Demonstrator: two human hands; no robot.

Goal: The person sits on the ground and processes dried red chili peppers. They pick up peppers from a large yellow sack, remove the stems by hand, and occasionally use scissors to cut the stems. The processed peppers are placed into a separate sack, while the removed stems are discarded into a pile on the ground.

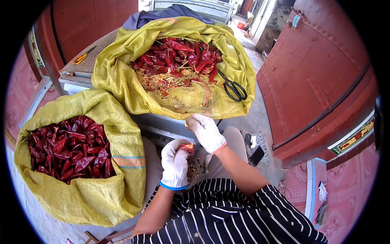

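My left hand [174,164], in a white knit glove with a blue cuff, is closed around a dried red chili pepper [188,147]; only one end shows past the fingers. Above and to its right, my right hand [206,133], gloved in white too, has its fingers pinched together. A small yellowish bit shows at those fingertips, too small to name. Just beyond lies an opened yellow woven sack [134,95] bearing a heap of red chili peppers [170,55] and loose seeds [162,79]. Black-handled scissors [235,88] rest on the sack's right side.
Left of my legs stands another yellow sack [126,191], full of dark red dried chilies [73,148]. Orange-handled scissors [81,57] lie on the table behind. Seeds [192,171] have gathered below my hands. A phone [256,156] sits at right, near a red door [313,81].
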